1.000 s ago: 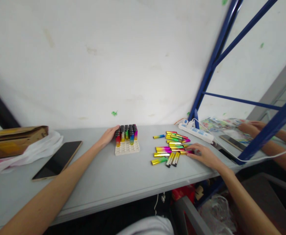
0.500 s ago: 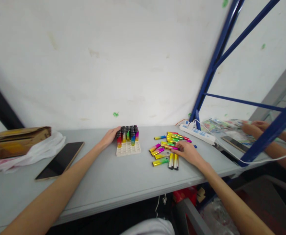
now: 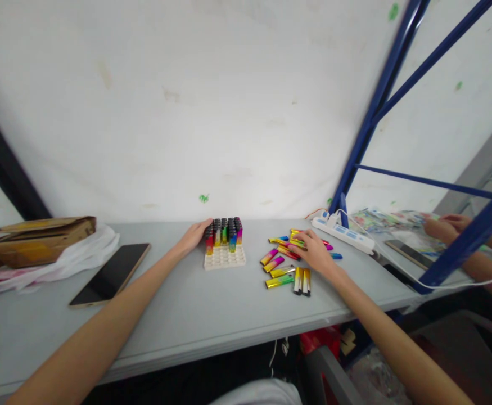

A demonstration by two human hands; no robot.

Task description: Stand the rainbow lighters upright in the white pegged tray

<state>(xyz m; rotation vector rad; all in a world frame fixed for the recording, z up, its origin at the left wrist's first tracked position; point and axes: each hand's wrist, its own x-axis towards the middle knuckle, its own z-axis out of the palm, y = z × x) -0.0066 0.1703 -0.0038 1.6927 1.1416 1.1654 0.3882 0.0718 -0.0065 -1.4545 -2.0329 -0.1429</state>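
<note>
Several shiny multicoloured lighters with black tops (image 3: 233, 241) stand upright in the back and left part of a white gridded tray (image 3: 224, 259); its front cells show bare. My left hand (image 3: 195, 235) rests against the left side of the standing lighters, its fingertips partly hidden behind them. To the right of the tray, several loose lighters (image 3: 273, 264) lie scattered on the grey table. My right hand (image 3: 312, 250) is over the back of this pile, fingers spread and touching the lighters. Two lighters (image 3: 302, 281) lie side by side near its wrist.
A black phone (image 3: 109, 274) lies at the left, by a cardboard box (image 3: 47, 242) and a white plastic bag (image 3: 72, 256). A white power strip (image 3: 342, 233) lies behind the pile, near a blue metal frame (image 3: 355, 146). Another person's hands (image 3: 443, 228) are at the far right.
My right hand has moved back and slightly left over the pile, and its fingers have spread. Some lighters under it have shifted. My left hand stays beside the tray. The view has shifted slightly.
</note>
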